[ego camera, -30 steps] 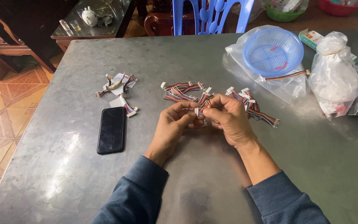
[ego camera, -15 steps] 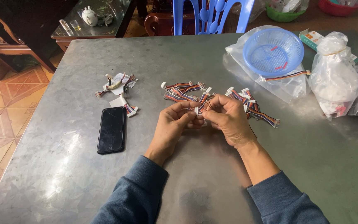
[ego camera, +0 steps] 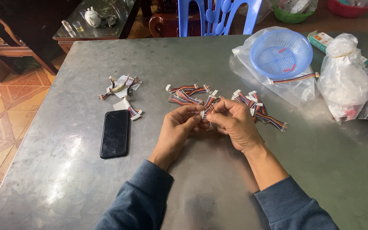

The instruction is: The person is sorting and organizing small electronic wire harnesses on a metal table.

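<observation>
- Almost nothing has moved since the earlier frames: both hands stay together at table centre, fingers only shift slightly on the small cable piece; everything on the table lies where it was.
- Left hand (ego camera: pixel 179 127) pinches a short wire harness (ego camera: pixel 206 111) by its white connector, thumb and forefinger closed on it.
- Right hand (ego camera: pixel 235 121) grips the same wire harness from the other side, fingers curled around the coloured wires, fingertips touching the left hand's.
- The harness is held just above the metal table (ego camera: pixel 218 187), right in front of the loose pile of harnesses (ego camera: pixel 188 93) and near a second pile (ego camera: pixel 263 111) beside the right hand.
- Black phone (ego camera: pixel 115 133) lies face up to the left of the left forearm, well apart from the hands.
- Small cluster of taped harnesses (ego camera: pixel 121 87) sits beyond the phone.
- Blue plastic basket (ego camera: pixel 281 53) rests on a clear plastic bag (ego camera: pixel 292 91) at far right; a knotted white bag (ego camera: pixel 343 76) stands beside it.
- Blue chair (ego camera: pixel 218 17) at the table's far edge.
</observation>
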